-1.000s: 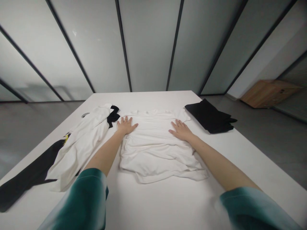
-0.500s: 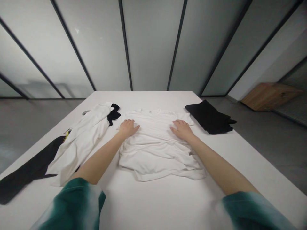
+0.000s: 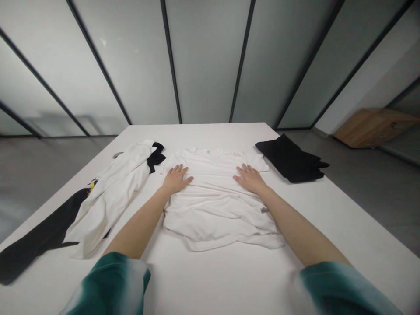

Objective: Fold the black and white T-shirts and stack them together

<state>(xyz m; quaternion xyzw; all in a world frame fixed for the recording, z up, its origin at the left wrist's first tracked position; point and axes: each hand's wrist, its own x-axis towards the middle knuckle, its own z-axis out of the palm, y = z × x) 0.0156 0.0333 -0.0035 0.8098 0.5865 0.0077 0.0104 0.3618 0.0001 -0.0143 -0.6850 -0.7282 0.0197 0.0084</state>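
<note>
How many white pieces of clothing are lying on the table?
2. One white shirt lies spread in the middle under the left hand and right hand; a crumpled white garment lies to its left, over black cloth. More may hide beneath it.

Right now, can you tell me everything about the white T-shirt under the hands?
The white T-shirt lies spread out in the middle of the white table, with the neck hole on the far side and the bottom edge nearest the person. It looks like soft, thin cloth and is full of wrinkles. Short sleeves stick out at the far corners. The left hand and right hand lie flat on it, palms down.
</note>
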